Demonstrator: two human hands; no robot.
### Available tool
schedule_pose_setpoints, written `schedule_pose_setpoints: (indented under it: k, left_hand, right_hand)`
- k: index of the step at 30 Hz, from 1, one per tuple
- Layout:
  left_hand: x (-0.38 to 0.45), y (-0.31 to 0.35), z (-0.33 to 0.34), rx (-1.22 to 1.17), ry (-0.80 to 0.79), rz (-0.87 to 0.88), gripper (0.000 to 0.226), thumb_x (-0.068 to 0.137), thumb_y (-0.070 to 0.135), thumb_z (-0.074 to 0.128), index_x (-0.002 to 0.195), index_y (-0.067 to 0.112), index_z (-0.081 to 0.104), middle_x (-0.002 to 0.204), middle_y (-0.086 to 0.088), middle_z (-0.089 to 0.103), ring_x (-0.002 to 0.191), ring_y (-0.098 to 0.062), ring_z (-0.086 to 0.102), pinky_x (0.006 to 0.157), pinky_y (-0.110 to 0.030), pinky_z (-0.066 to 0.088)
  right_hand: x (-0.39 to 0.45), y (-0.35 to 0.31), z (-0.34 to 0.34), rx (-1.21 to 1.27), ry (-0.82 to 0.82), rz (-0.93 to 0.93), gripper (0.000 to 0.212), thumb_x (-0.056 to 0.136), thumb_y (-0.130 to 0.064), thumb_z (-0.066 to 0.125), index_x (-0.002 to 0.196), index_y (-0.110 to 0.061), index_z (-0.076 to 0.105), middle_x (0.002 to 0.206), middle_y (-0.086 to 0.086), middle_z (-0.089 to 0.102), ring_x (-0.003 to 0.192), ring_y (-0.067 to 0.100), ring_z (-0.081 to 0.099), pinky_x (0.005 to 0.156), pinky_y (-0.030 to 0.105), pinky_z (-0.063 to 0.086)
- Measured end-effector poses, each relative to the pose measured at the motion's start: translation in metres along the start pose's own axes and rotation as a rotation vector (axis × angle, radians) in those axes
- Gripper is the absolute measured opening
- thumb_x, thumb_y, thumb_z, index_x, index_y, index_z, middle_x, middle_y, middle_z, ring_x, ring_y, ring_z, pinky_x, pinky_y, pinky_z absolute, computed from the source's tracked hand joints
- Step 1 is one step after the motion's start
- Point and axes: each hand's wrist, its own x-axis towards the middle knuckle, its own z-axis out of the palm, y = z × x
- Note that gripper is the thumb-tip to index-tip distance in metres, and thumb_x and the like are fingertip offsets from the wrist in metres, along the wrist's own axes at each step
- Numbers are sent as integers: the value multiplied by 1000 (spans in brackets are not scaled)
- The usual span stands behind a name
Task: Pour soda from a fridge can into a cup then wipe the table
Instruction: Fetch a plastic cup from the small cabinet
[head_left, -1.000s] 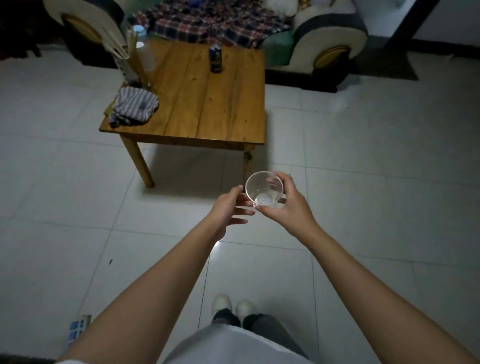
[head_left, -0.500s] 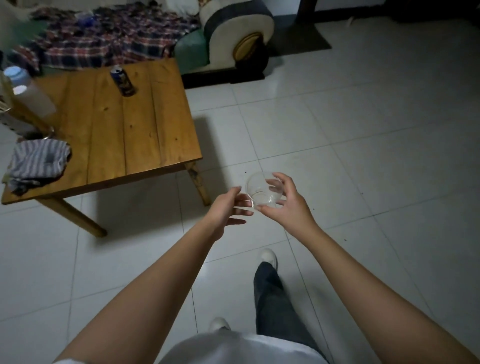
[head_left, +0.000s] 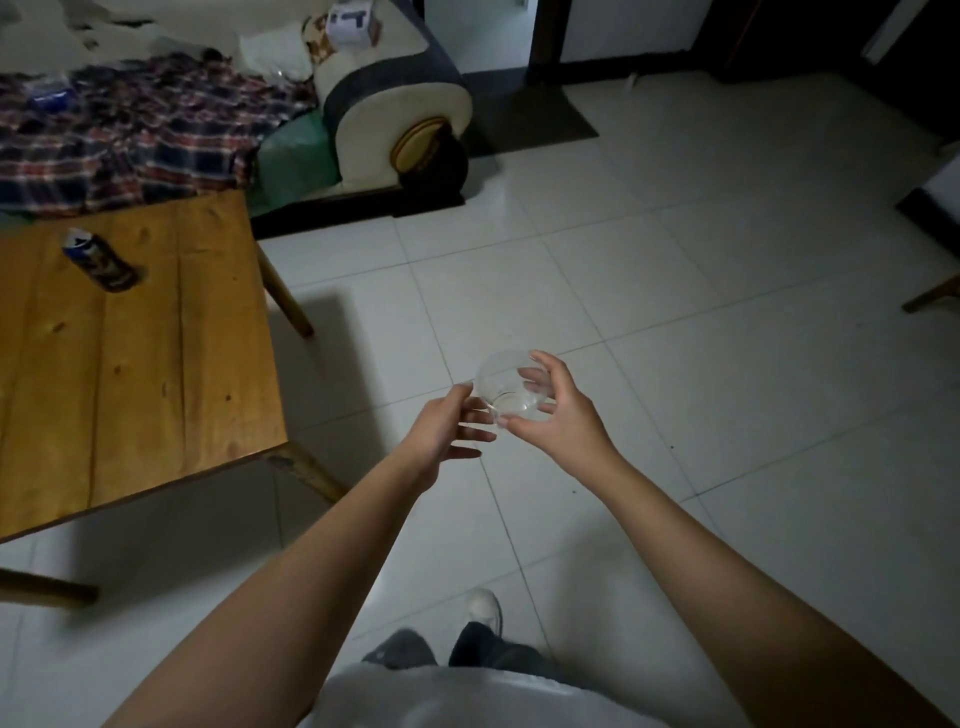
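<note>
The room was dimly lit, a hard shadow was cast rightward by the table (head_left: 156, 364) on the tiled floor (head_left: 675, 312), and edges were bent by wide-angle distortion.

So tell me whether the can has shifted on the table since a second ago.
No. The can stands upright near the far edge of the wooden table, on the same plank as before; only the head camera has swung right.

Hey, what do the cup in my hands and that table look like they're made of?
The cup looks like clear plastic or glass: the fingers and floor tiles show through its wall; which of the two is unclear. The table looks like varnished wood: honey-coloured planks with visible grain, knots and seams, and a slight sheen.
</note>
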Motion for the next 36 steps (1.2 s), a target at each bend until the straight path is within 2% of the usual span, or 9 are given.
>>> schedule_pose_setpoints:
  k: [10, 18, 22, 27, 36]
  left_hand:
    - [96, 65, 6, -25, 10, -6, 44, 95, 40, 34, 103, 8, 62, 82, -3, 66, 78, -20, 66, 77, -35, 51]
    - [200, 147, -32, -46, 42, 6, 41, 96, 39, 32, 99, 11, 62, 81, -2, 65, 77, -20, 65, 75, -33, 50]
    - [247, 193, -54, -62, 55, 9, 41, 96, 37, 32, 100, 9, 61, 81, -2, 65, 76, -20, 64, 79, -36, 50]
    - [294, 243, -78, -91, 82, 17, 40, 96, 36, 32, 103, 9, 60, 81, -3, 65, 74, -20, 64, 75, -34, 50]
    - [362, 295, -135, -161, 181, 20, 42, 97, 37, 31, 106, 8, 60, 82, -2, 65, 75, -19, 65, 73, -33, 51]
  right_hand:
    - [115, 4, -29, 10, -2, 3, 82, 72, -15, 78, 137, -20, 29, 129, -3, 50, 113, 5, 47, 94, 17, 36]
    - [252, -15, -25, 19, -19, -6, 69, 71, -14, 79, 125, -19, 37, 133, -5, 49, 122, 12, 47, 99, 23, 39]
    - [323, -35, -22, 31, -19, -11, 67, 71, -13, 78, 124, -17, 38, 133, -4, 49, 123, 12, 46, 99, 23, 39]
    - [394, -57, -19, 12, -35, -29, 69, 71, -16, 79, 126, -17, 38, 136, -3, 48, 123, 13, 46, 101, 25, 40]
    - [510, -87, 7, -1, -192, -78, 67, 73, -15, 77, 127, -18, 37, 137, -3, 46, 124, 12, 44, 98, 19, 37]
